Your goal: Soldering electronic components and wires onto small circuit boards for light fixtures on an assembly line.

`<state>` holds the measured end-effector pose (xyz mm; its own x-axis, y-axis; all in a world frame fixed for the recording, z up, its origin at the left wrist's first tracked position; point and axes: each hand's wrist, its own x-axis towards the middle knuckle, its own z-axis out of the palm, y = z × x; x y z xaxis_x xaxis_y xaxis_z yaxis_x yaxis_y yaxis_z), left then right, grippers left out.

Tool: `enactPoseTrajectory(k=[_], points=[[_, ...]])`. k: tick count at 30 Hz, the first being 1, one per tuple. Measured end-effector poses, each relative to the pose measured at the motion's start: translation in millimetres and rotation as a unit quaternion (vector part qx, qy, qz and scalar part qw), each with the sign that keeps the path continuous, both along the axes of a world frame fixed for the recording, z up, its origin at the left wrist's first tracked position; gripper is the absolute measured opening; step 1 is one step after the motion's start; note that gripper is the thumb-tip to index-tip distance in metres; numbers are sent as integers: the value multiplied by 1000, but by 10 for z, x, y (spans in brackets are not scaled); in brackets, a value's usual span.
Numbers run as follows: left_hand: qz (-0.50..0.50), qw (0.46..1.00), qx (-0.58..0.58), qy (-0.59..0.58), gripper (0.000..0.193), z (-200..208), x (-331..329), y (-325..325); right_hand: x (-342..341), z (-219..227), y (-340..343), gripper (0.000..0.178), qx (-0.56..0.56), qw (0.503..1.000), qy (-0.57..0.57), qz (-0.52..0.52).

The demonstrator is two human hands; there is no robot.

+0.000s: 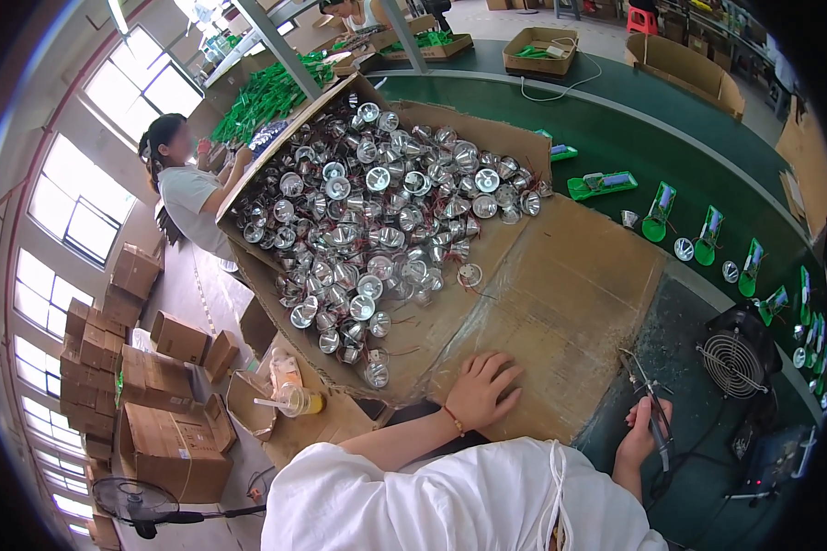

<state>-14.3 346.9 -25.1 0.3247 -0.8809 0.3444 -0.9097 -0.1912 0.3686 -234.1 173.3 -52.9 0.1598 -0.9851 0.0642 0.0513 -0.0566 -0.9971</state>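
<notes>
My left hand [482, 393] lies palm down with fingers spread wide, holding nothing, on the brown cardboard flap [583, 303]. My right hand [636, 441] is closed round a metal-tipped hand tool [655, 421], over the bench just beyond the flap's right-hand edge. The tool points away from my body, its long axis leaning slightly left toward the tip; two slim metal ends show there, too fine for me to tell their exact form.

Between my hands the flap gives flat room to move. Its right edge slants away from me, and past it a strip of dark green bench [675, 321] runs to a black fan [733, 363] with a round grille, the nearest thing to bump on that side. Nearer me sits a dark control box [774, 464] with a small red light; its markings are too small to read.

Ahead and to the left, silvery lamp reflectors [377, 220] with thin red wires heap up inside a cardboard box [505, 138], spilling toward the flap and facing every way. Beyond, green lamp housings [660, 211] follow the bench's curve. At far left, a large carton [170, 450] carries a pale label, illegible from here. A co-worker [193, 193] sits past the box.
</notes>
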Motion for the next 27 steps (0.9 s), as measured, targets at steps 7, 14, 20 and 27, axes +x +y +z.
enactPoseTrajectory(k=[7,14,20,27], points=[[6,1000,-12,7,33,6,-32,20,-5,38,13,14,8,1000,-10,10],[8,999,-38,4,32,-61,-3,67,25,2,-7,13,1,1000,-20,21],[-5,998,-64,5,31,-63,-5,85,49,52,-5,14,-13,1000,-13,19],[-292,955,45,-33,21,-617,-391,1050,53,58,-12,15,-21,999,-15,23]])
